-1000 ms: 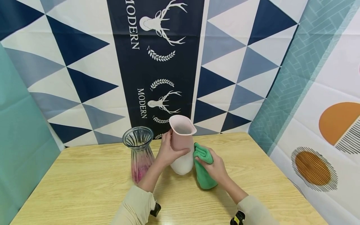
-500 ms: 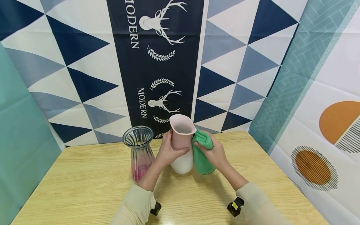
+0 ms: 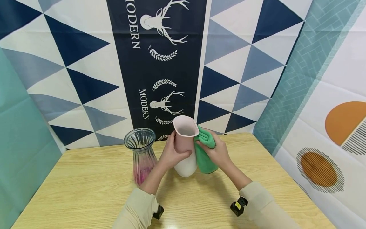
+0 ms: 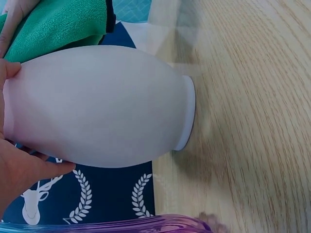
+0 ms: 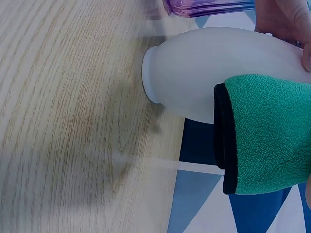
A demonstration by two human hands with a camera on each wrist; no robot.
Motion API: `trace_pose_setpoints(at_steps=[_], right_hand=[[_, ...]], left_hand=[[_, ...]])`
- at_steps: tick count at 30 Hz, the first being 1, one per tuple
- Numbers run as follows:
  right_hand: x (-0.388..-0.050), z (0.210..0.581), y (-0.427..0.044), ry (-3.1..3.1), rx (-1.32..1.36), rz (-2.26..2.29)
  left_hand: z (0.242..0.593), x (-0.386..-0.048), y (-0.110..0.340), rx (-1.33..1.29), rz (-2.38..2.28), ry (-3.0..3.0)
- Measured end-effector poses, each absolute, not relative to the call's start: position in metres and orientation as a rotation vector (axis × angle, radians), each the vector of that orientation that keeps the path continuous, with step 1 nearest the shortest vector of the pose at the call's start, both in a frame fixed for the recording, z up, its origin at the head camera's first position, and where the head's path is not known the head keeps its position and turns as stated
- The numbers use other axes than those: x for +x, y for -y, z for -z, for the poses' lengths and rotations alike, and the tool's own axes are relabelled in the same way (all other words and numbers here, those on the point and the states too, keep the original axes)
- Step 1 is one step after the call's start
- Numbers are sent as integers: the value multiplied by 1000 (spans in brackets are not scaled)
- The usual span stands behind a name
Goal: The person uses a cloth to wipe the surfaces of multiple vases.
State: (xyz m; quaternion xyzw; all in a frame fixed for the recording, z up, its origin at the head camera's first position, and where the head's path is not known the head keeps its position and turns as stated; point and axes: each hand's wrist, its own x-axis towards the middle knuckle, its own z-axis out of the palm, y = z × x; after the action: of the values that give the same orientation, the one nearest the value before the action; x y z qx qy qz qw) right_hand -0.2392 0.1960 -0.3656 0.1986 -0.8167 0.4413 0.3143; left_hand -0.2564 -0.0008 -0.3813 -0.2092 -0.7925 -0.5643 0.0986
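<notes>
A pink-and-white vase stands near the middle of the table's back part, its mouth facing up toward the head camera. My left hand grips its upper left side, fingers behind and thumb across the front. On the vase's right side, my right hand holds a folded green cloth against it, close below the rim. In the left wrist view the vase's white body and base show above the wood. The right wrist view shows the cloth overlapping the vase.
A ribbed glass vase, clear-blue above and pink below, stands just left of my left forearm. The wooden table ends at a patterned backdrop behind. Patterned sheets hang at both sides.
My right hand has moved the cloth up along the vase's right side, from beside its middle to near the rim. The left hand's grip stays nearly the same.
</notes>
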Motion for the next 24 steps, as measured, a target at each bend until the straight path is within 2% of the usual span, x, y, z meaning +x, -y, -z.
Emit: trace_pose_setpoints(at_steps=[24], right_hand=[[-234,376,-200,2269,531,-1141]], left_hand=[[381,-256,2,-585,1686,2392]])
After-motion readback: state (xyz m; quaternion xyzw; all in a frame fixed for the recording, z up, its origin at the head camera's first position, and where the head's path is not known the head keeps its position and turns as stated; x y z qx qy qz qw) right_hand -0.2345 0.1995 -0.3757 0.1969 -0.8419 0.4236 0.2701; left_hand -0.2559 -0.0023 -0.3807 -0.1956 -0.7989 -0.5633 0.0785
